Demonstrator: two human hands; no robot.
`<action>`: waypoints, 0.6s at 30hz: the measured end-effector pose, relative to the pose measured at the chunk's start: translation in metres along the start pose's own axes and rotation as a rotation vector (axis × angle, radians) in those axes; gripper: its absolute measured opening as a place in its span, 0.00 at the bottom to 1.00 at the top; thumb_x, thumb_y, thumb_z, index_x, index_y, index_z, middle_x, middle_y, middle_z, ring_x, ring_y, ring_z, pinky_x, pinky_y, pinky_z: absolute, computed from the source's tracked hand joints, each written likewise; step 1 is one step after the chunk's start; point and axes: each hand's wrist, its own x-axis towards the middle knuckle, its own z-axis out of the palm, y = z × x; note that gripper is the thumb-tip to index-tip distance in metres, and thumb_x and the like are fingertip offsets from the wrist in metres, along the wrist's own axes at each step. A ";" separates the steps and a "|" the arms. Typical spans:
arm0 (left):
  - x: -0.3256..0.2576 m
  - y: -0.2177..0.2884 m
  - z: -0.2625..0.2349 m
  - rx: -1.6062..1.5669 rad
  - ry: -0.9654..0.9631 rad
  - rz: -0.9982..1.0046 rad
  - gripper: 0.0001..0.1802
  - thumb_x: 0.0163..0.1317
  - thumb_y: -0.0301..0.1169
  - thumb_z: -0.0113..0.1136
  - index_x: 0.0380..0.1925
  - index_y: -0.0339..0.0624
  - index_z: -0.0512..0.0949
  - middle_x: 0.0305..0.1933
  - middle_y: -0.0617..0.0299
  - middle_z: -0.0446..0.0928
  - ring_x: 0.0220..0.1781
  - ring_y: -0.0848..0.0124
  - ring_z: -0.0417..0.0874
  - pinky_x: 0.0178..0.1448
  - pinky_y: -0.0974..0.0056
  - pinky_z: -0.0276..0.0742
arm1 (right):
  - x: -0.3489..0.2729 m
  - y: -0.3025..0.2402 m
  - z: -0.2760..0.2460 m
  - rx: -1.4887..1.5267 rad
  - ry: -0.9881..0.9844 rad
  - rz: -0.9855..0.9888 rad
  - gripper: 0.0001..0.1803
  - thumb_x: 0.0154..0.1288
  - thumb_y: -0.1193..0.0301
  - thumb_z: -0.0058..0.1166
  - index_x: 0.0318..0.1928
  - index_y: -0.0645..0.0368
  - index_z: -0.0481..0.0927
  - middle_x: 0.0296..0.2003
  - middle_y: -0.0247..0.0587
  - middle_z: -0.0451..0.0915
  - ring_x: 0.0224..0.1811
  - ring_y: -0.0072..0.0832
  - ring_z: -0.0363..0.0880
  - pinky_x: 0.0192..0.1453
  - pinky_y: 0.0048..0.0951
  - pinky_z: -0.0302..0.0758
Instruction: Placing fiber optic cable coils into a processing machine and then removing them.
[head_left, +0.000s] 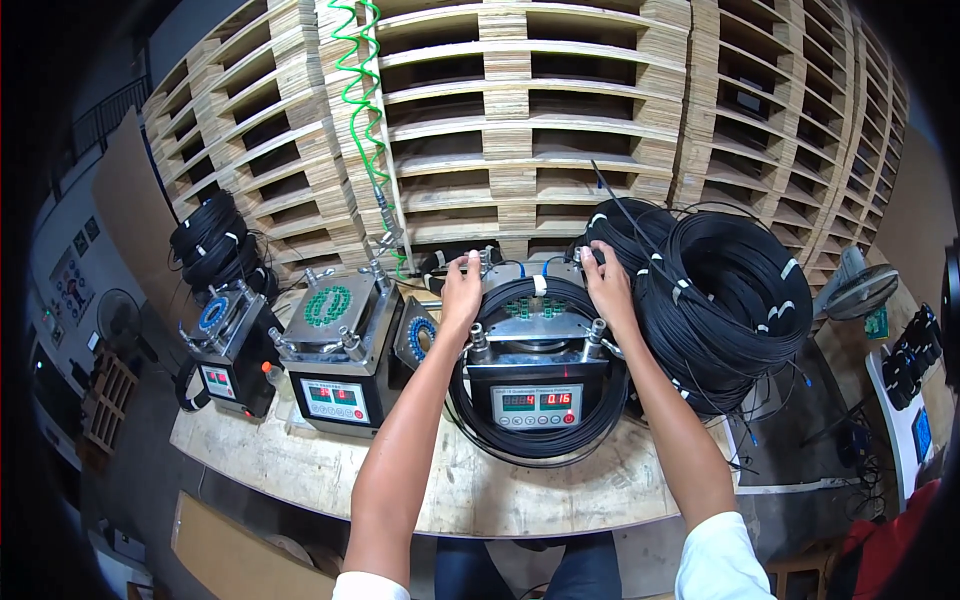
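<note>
Evidently mid-setup, left hand (462, 290) and right hand (606, 283) each grip the far edge of the polishing machine (537, 345) on the bench (330, 470), cable coil (725, 300) at three o'clock, so clamping probably needs even pressure.

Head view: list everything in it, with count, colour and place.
Machines with red-digit displays: three, grey and black, in a row on the table.
Table: one, pale wood, round-edged.
Cable coils: black, a pile at right, one around the middle machine, more at far left.
Coiled hose: one, green, hanging above.
Pallets: stacked, pale wood, behind.
Fan: one, grey, right.
Left hand: on the middle machine's top.
Right hand: on the same top.
</note>
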 end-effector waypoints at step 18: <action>-0.007 0.008 0.005 0.005 0.010 0.039 0.40 0.72 0.62 0.45 0.69 0.39 0.67 0.62 0.36 0.77 0.67 0.44 0.75 0.70 0.50 0.68 | 0.001 0.001 -0.005 0.022 -0.024 0.068 0.32 0.75 0.46 0.49 0.65 0.59 0.73 0.32 0.47 0.81 0.31 0.34 0.80 0.44 0.35 0.76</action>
